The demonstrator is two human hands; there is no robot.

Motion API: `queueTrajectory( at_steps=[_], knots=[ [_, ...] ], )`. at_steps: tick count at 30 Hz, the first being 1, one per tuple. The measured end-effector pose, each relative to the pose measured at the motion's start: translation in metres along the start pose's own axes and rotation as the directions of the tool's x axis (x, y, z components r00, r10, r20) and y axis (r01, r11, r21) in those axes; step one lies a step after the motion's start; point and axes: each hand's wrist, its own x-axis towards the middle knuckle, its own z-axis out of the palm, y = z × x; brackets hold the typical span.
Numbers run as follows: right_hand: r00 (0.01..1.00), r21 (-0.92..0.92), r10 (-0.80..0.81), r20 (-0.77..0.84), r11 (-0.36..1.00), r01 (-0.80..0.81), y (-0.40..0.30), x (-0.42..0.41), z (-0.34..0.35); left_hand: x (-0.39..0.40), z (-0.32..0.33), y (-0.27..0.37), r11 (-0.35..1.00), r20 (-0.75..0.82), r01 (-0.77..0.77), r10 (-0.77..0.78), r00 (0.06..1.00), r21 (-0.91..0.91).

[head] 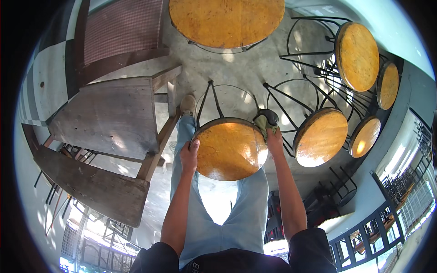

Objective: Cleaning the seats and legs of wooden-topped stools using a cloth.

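Note:
A round wooden-topped stool (228, 150) with thin black metal legs is tilted in front of me, its seat facing up toward the camera. My left hand (189, 155) grips the left rim of the seat, thumb on the top face. At the right rim, my right hand (273, 136) holds a crumpled green cloth (262, 125) against the edge. The fingers of that hand are mostly hidden behind the cloth and seat. A dark rounded thing, perhaps my shoe (269, 116), shows just beyond the cloth.
Several similar stools (321, 137) stand close on the right, legs overlapping. A larger round wooden table (227, 24) is ahead. A grey wooden bench (109, 116) lies close on the left, beside a table with a checked cloth (123, 30). Chairs (344, 194) are farther right.

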Motion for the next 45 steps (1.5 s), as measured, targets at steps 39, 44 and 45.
queueTrajectory(
  at_steps=[39,44,45],
  knots=[
    [0.665,-0.736,-0.569,0.484,0.146,0.661,-0.021,0.230,0.233,0.044,0.028,0.090,0.779,-0.054,-0.516,0.569,0.821,0.355],
    [0.513,-0.441,-0.605,0.609,0.279,0.853,-0.069,0.205,0.271,0.042,0.013,0.085,0.780,-0.072,-0.498,0.561,0.824,0.380],
    [0.538,-0.430,-0.619,0.572,0.332,0.839,-0.041,0.232,0.251,0.043,0.026,0.092,0.780,-0.063,-0.529,0.579,0.813,0.334]
  ],
)
